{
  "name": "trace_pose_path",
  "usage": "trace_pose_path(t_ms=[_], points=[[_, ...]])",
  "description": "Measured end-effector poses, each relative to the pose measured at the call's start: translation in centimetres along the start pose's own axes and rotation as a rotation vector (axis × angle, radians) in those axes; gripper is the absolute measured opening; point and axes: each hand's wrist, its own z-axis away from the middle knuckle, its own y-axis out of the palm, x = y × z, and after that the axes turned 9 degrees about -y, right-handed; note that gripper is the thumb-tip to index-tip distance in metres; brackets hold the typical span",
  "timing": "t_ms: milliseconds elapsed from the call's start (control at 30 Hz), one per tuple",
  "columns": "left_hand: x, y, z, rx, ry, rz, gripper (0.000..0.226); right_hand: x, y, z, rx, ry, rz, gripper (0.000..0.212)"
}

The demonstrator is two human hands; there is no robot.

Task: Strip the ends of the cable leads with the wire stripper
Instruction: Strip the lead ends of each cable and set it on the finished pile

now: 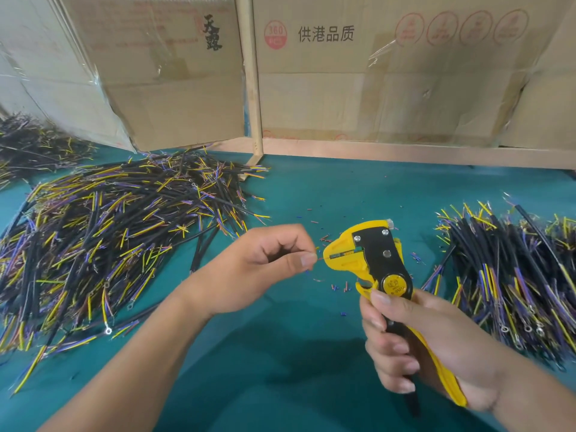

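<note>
My right hand (417, 344) grips the handles of a yellow and black wire stripper (371, 257), its jaws pointing left above the green table. My left hand (265, 263) pinches a thin wire lead (320, 259) between thumb and forefinger. The lead's tip reaches into the stripper's jaws. Most of the cable is hidden inside my left fist.
A large heap of black cables with yellow, purple and orange leads (109, 238) lies at the left. Another pile (511, 275) sits at the right. Small bits of cut insulation (339, 286) are scattered on the green mat (296, 353). Cardboard boxes (374, 73) and a wooden frame (254, 88) stand behind.
</note>
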Motion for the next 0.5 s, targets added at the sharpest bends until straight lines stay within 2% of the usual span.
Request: trace_pose_path(t_ms=[100,167,267,433,500], points=[[0.1,-0.2,0.1,0.004,0.012,-0.036,0.018,-0.2,0.3,0.0,-0.086,-0.043,0.033,0.044],[0.4,-1.5,0.2,-0.124,0.030,-0.034,0.019,0.8,-0.4,0.1,-0.157,-0.122,-0.007,0.049],[0.8,-3.8,0.5,-0.342,0.022,0.138,0.020,2.8,-1.5,0.3,-0.224,-0.210,-0.022,0.054],[0.8,-2.1,0.0,-0.241,0.046,-0.012,0.019,1.3,-1.8,-0.2,-0.065,-0.112,-0.124,0.034],[0.7,-1.7,-0.1,-0.220,0.036,-0.030,0.019,0.5,-1.8,-0.5,-0.034,-0.082,-0.127,0.033]])
